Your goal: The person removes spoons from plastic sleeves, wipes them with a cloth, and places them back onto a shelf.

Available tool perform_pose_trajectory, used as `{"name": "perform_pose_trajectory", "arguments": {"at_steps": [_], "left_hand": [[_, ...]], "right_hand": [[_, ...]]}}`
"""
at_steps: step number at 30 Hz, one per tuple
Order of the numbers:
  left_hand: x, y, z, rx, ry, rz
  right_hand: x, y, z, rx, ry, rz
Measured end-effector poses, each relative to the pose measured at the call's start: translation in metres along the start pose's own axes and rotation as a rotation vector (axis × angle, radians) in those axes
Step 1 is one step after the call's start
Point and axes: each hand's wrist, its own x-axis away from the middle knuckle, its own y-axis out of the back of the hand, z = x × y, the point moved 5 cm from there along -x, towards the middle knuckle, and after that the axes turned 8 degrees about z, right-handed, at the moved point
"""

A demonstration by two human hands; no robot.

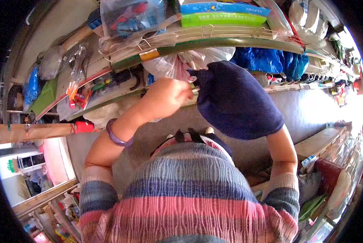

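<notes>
A navy blue piece of soft cloth point(238, 101), rounded like a cap, is held up in front of my chest. It covers my right hand completely; only the bare forearm comes out below it, so those fingers are hidden. At the cloth's upper left edge, where the fabric is bunched, my left hand point(167, 97) is closed with its fingertips together. Whatever is pinched there is too small and blurred to name. A purple bangle point(117, 133) circles my left wrist.
Ahead runs a shelf with a wire rail point(205, 31), holding blue and green boxes point(226, 14) and plastic-wrapped goods. White plastic bags point(165, 67) and blue bags point(260, 60) are below it. A wooden ledge point(323, 141) stands at right; more shelves are at lower left.
</notes>
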Motion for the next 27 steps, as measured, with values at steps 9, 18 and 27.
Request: {"name": "perform_pose_trajectory", "arguments": {"at_steps": [9, 18, 27], "left_hand": [[0.011, 0.020, -0.026, -0.301, -0.035, -0.062], [0.020, 0.007, -0.025, -0.260, 0.050, -0.312], [0.020, 0.015, -0.035, -0.621, -0.019, -0.079]], "right_hand": [[0.000, 0.009, -0.005, -0.019, 0.011, -0.152], [-0.013, -0.012, -0.020, 0.056, -0.337, -0.494], [-0.017, -0.005, -0.007, -0.187, -0.021, -0.273]]}}
